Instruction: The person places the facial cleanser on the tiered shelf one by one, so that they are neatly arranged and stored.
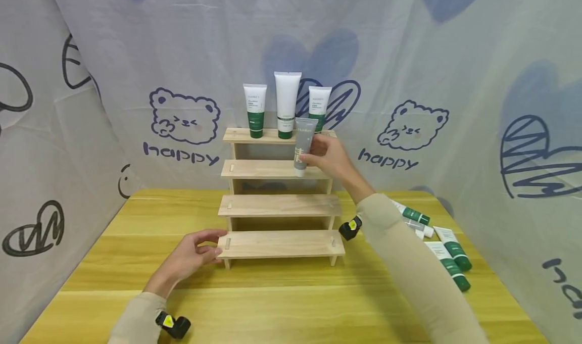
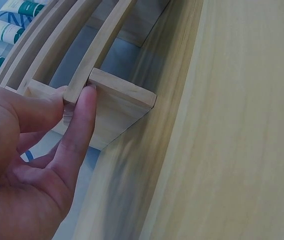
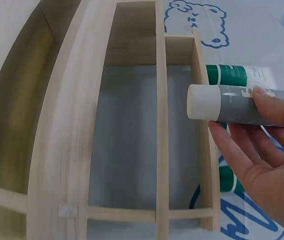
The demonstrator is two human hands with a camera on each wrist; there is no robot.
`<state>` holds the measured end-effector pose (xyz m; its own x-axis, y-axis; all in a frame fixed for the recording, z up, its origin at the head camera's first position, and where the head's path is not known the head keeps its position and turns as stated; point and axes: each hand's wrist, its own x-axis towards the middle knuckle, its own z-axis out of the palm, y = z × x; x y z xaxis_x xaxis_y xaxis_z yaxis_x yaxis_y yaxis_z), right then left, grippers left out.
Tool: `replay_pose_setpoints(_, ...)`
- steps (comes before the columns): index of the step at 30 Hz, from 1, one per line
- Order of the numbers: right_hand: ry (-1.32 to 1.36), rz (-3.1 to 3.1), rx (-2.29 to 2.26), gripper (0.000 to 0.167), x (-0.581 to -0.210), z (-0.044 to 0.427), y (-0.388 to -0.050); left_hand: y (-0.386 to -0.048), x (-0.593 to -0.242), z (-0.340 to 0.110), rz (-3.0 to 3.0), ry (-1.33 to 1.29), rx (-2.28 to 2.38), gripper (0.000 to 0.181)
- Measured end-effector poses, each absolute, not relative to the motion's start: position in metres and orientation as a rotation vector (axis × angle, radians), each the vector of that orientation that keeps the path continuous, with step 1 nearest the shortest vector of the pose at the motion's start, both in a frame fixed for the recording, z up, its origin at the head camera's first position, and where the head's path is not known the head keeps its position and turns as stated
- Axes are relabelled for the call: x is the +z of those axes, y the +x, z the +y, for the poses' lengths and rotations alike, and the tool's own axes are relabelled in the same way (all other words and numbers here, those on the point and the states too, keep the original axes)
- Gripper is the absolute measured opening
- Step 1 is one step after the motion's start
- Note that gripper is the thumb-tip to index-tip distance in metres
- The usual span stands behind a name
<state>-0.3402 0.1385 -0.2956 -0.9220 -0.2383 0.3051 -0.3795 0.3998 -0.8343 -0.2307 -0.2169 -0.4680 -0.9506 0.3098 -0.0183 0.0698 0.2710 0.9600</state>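
Observation:
A four-step wooden rack stands on the table, with three white-and-green tubes on its top step, the tallest in the middle. My right hand holds a grey tube upright, cap down, over the second step from the top. In the right wrist view the fingers and thumb of my right hand pinch the grey tube near its white cap. At the left end of the lowest step, my left hand grips the board; in the left wrist view, my left hand pinches the board's corner.
Several loose tubes, white-and-green and grey-and-white, lie on the right side of the wooden table. A patterned cloth hangs behind and at both sides.

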Motion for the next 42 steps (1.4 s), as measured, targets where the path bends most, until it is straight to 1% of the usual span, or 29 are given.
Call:
replay_pose_setpoints(5, 0.624, -2.492, 1.575, 0.043, -0.297, 0.122, -0.348, -0.232, -0.469, -0.217, 2.334, 0.356, 1.747, 0.052)
replay_pose_setpoints(11, 0.610, -2.476, 1.590, 0.041, -0.300, 0.100, -0.354, -0.231, -0.469, -0.217, 2.329, 0.352, 1.748, 0.052)
replay_pose_setpoints(19, 0.644, -2.486, 1.453, 0.036, -0.303, 0.077, -0.362, -0.230, -0.468, -0.217, 2.321, 0.320, 1.749, 0.053)
replay_pose_setpoints(30, 0.647, -2.485, 1.504, 0.041, -0.302, 0.050, -0.365, -0.231, -0.470, -0.218, 2.334, 0.331, 1.742, 0.052)
replay_pose_setpoints(42, 0.663, -2.488, 1.495, 0.041, -0.306, 0.034, -0.369, -0.231, -0.469, -0.218, 2.331, 0.338, 1.742, 0.051)
